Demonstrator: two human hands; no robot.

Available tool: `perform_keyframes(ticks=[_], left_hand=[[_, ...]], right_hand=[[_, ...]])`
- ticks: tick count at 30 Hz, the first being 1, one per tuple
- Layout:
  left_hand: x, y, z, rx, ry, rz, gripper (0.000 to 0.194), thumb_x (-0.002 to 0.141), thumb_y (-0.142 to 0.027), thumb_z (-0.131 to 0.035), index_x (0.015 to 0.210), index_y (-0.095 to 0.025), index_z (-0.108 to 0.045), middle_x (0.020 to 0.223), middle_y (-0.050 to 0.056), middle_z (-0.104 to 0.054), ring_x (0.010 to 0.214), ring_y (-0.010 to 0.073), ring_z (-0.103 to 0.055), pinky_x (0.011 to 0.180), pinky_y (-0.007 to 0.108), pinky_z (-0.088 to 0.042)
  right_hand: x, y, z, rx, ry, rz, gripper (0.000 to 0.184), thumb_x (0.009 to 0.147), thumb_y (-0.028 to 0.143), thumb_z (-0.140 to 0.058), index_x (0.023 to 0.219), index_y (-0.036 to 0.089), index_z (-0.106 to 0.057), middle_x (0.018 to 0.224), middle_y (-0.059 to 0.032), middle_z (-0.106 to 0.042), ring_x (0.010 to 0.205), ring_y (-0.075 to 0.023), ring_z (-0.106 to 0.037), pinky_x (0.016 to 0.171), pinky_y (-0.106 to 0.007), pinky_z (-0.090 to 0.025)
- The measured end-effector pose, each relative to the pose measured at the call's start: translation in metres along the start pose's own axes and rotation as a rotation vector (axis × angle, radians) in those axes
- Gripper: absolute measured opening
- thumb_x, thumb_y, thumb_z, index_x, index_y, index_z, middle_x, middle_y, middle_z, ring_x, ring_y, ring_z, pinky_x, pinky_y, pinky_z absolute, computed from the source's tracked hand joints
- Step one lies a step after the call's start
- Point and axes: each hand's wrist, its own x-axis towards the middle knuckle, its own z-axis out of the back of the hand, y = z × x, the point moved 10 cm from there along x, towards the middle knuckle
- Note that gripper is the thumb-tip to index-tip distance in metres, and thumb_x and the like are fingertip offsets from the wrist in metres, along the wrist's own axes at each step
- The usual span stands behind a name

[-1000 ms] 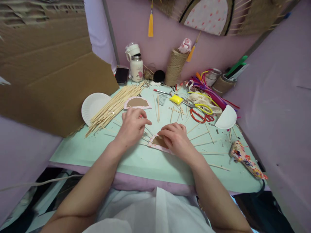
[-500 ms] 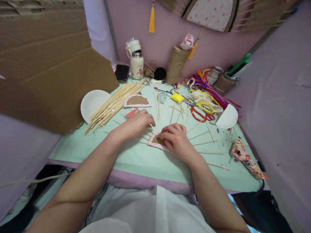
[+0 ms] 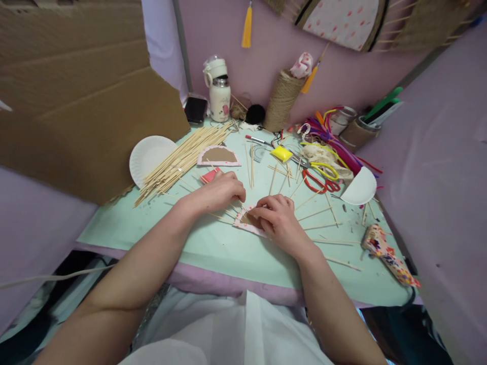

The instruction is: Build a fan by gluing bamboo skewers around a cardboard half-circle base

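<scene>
My right hand point(image 3: 279, 220) lies fingers-down on a small half-round piece of brown card with a pink patterned rim point(image 3: 247, 221), pressing it on the mint-green table point(image 3: 213, 248). Thin wooden sticks point(image 3: 315, 213) fan out from under that piece across the table. My left hand point(image 3: 222, 190) rests just to its left with fingers curled over the sticks, next to a small red object point(image 3: 209, 176); what the fingers hold is hidden.
A second half-round card piece point(image 3: 218, 156), a bundle of long sticks point(image 3: 182, 159) and a paper plate point(image 3: 146, 159) lie at the back left. Scissors point(image 3: 317, 180), pipe cleaners point(image 3: 335, 147), a half plate point(image 3: 359, 186), a patterned glue gun point(image 3: 384, 253) and a large cardboard sheet point(image 3: 76, 101) surround.
My left hand has moved right, toward the card piece, uncovering the small red object. The right hand has stayed on the card piece. The view has shifted a little.
</scene>
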Motion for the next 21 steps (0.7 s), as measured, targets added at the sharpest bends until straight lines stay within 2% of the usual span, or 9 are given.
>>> perform_keyframes(ticks=[6,11,21], left_hand=[[-0.0013,-0.0011,-0.0007,0.0,-0.006,-0.033,0.028,0.084,-0.005,-0.048,0.077,-0.02,-0.071,0.083,0.002,-0.07,0.091,0.0205,-0.047,0.085,0.036,-0.028],[-0.0021,0.0,-0.0021,0.018,0.017,-0.01,0.03,0.082,-0.002,-0.047,0.077,-0.02,-0.071,0.085,0.002,-0.07,0.092,0.0205,-0.047,0.082,0.036,-0.026],[-0.0021,0.0007,-0.0039,0.024,0.025,-0.013,0.03,0.082,-0.004,-0.047,0.077,-0.02,-0.071,0.085,0.002,-0.071,0.092,0.0204,-0.046,0.078,0.036,-0.024]], right_hand=[[0.0,0.0006,-0.0024,0.002,0.002,0.012,0.033,0.093,0.009,-0.048,0.103,0.03,-0.071,0.104,-0.0035,-0.064,0.097,-0.0198,-0.047,0.09,-0.04,-0.03],[0.0002,0.0006,-0.0036,0.011,0.003,0.012,0.031,0.094,0.01,-0.048,0.103,0.029,-0.071,0.103,-0.0034,-0.064,0.098,-0.0196,-0.046,0.09,-0.04,-0.03],[0.0001,0.0006,-0.0044,0.012,-0.007,0.014,0.03,0.093,0.01,-0.05,0.102,0.029,-0.072,0.104,-0.0041,-0.063,0.098,-0.0202,-0.047,0.089,-0.041,-0.03]])
